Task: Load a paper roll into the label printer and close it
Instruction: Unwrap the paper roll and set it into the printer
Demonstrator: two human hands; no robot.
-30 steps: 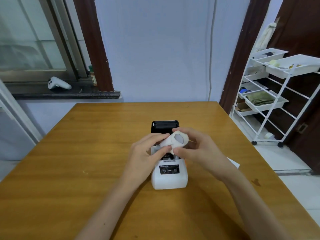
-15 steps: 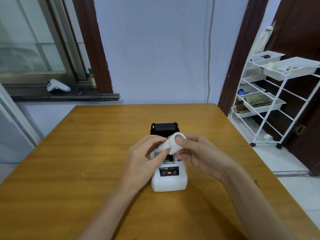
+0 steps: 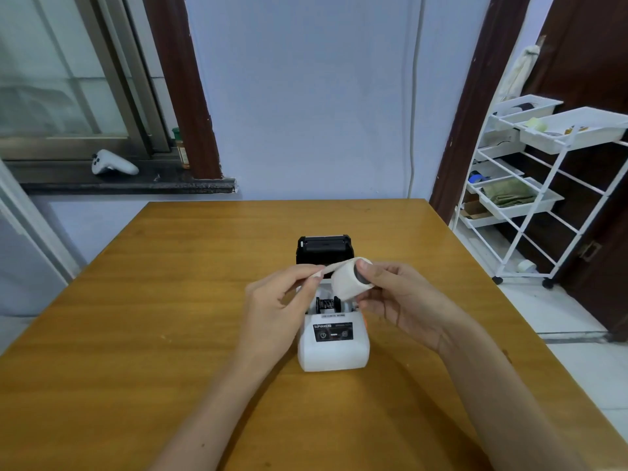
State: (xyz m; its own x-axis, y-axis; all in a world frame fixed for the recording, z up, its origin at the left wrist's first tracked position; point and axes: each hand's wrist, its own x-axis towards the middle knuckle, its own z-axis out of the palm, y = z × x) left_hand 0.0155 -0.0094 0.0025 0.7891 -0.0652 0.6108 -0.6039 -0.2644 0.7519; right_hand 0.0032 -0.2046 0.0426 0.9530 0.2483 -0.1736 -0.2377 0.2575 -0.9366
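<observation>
A white label printer [image 3: 333, 348] stands in the middle of the wooden table [image 3: 170, 300], its black lid [image 3: 324, 248] swung open toward the far side. Inside the open bay a black spool [image 3: 328, 303] shows. A white paper roll [image 3: 348, 279] with a dark core hangs just above the bay. My right hand [image 3: 397, 297] holds the roll by its end, thumb on the core. My left hand [image 3: 282, 300] pinches the roll's loose paper end, pulled out a short way to the left.
A white wire shelf cart [image 3: 543, 185] with trays stands right of the table. A white controller [image 3: 114, 163] and a small bottle [image 3: 181, 149] rest on the dark window sill at the back left. The table's right edge runs close to my right forearm.
The roll has lifted slightly and turned. My left hand has drawn the loose paper end out to the left, and the spool in the printer's bay has come into view.
</observation>
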